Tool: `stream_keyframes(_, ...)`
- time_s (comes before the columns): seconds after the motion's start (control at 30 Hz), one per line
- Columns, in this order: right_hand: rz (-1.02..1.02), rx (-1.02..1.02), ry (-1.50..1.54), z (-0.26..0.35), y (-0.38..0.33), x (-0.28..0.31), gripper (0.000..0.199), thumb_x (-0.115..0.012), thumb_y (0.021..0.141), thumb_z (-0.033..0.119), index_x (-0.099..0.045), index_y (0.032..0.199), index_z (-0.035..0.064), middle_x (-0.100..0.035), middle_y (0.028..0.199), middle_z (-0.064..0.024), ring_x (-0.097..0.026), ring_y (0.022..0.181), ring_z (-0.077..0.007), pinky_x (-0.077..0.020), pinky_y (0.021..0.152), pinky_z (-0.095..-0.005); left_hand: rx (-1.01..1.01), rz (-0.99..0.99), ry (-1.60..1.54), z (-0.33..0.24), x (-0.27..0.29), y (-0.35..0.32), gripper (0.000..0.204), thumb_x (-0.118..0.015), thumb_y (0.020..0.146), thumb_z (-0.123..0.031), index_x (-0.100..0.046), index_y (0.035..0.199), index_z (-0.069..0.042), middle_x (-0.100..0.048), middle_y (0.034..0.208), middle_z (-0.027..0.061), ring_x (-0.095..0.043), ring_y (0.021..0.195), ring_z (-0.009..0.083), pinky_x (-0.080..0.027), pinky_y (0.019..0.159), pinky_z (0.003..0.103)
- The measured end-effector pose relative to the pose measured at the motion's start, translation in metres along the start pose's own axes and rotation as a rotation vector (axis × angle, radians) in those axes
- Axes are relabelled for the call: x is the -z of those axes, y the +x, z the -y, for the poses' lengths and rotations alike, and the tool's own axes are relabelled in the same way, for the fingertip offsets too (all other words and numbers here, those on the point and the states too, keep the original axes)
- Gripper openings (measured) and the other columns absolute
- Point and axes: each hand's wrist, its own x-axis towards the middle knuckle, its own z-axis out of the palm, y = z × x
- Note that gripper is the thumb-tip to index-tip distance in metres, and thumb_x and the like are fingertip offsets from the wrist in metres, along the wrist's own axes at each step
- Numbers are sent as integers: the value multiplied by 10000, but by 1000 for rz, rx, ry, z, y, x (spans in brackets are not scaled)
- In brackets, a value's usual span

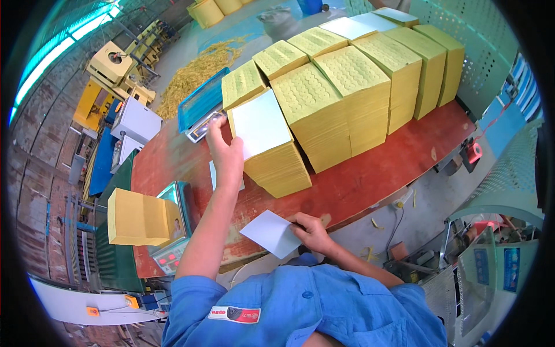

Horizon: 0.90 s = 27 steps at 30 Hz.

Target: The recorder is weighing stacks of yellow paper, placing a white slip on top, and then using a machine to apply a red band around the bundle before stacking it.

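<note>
My left hand (226, 155) reaches out over the red table (370, 179) and rests its fingers on the left side of a tall stack of yellow paper (277, 168) topped by a white sheet (260, 124). My right hand (311, 231) is close to my body and pinches a loose white sheet (270, 232) at its right corner. Several more yellow paper stacks (358, 87) stand in rows behind the nearest one.
A blue-topped scale (201, 104) sits at the table's far left. Another scale (173, 231) carrying a yellow stack (139, 218) stands at my near left. Yellow shreds (196, 69) lie on the floor beyond. Machines stand left and right.
</note>
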Motion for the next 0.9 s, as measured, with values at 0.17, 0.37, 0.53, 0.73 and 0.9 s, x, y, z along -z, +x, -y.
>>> stream_keyframes(0.17,15,14,-27,-5,0,0,207,-561,867,-1,-652,1053,4,-649,936,-119,-640,870,-219,-503,765,-326,-795,359,613,-43,-1,-7,494,-624,803,-105,-581,1294,-122,-348,1503,149,-229,1441,336,-230,1160,426)
stream_keyframes(0.37,20,-17,-45,-7,-1,-1,176,-575,841,5,-631,1006,-15,-630,915,-171,-633,850,-307,-503,750,-364,-925,756,811,-61,-17,5,431,-673,774,-145,-667,1199,-217,-326,1528,118,-211,1438,380,-216,1154,500)
stream_keyframes(0.53,7,8,-13,-4,0,-2,160,-575,854,3,-634,1001,-18,-637,917,-152,-635,849,-266,-503,753,-348,-824,737,640,-51,-19,14,437,-693,811,-204,-628,1242,-176,-330,1525,124,-221,1442,343,-215,1156,458)
stream_keyframes(0.73,45,-96,103,-9,1,2,163,-552,871,-24,-633,1012,-14,-628,891,-71,-599,841,-147,-484,746,-289,-246,199,-344,-28,53,26,446,-550,956,-256,-477,1338,-37,-536,1346,119,-453,1298,217,-340,1077,384)
stream_keyframes(0.9,14,-270,273,-13,4,4,151,-539,894,-20,-631,1012,7,-628,885,-8,-561,835,-80,-459,730,-237,128,-28,-311,32,101,-15,241,-513,978,-180,-617,1122,-17,-654,1136,106,-614,1062,174,-494,893,340)
